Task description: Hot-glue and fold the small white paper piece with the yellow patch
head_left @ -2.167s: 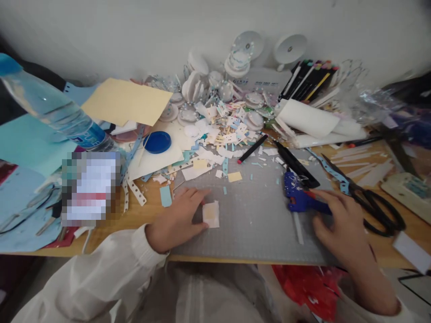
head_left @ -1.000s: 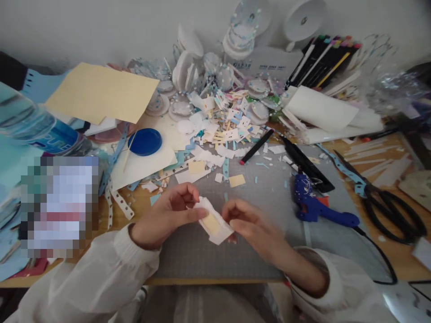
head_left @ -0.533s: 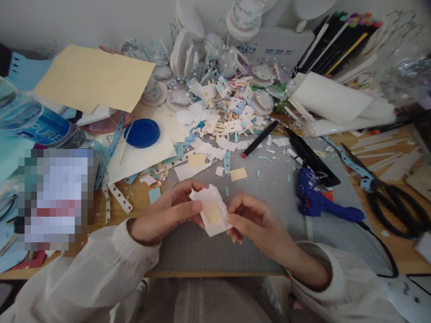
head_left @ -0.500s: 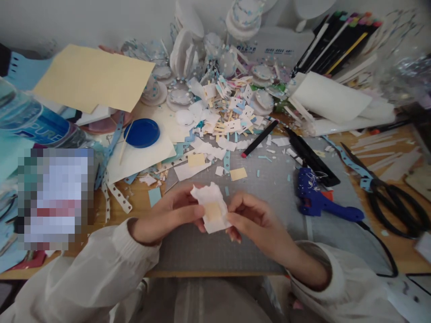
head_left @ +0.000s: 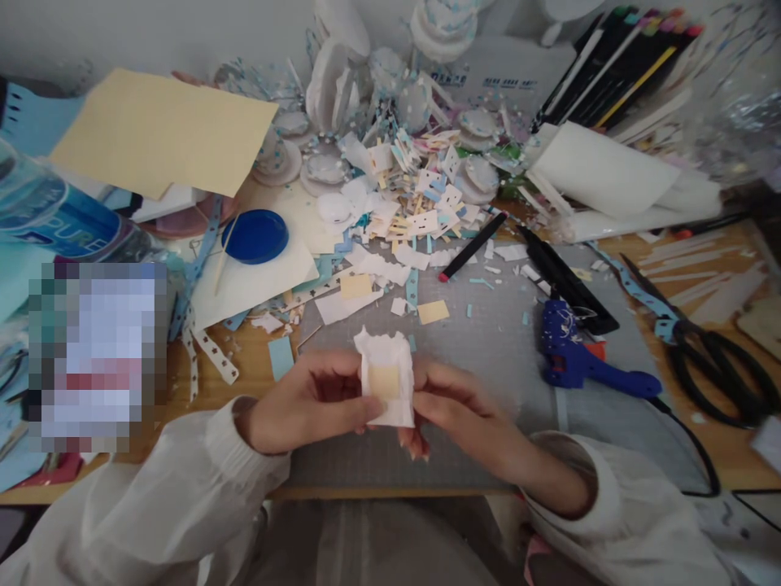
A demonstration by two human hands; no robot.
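Pinching white paper piece w/ tan patch, both sides, just above near edge of grey cutting mat: left hand gripping its left edge, right hand clasping its right edge. Lying on mat's right part, blue glue gun. Resting off mat's right side, black scissors. Sitting beyond mat's left corner, blue lid. Piling past mat's far edge, paper scraps.

paper piece white, tan patch | glue gun blue | lid blue
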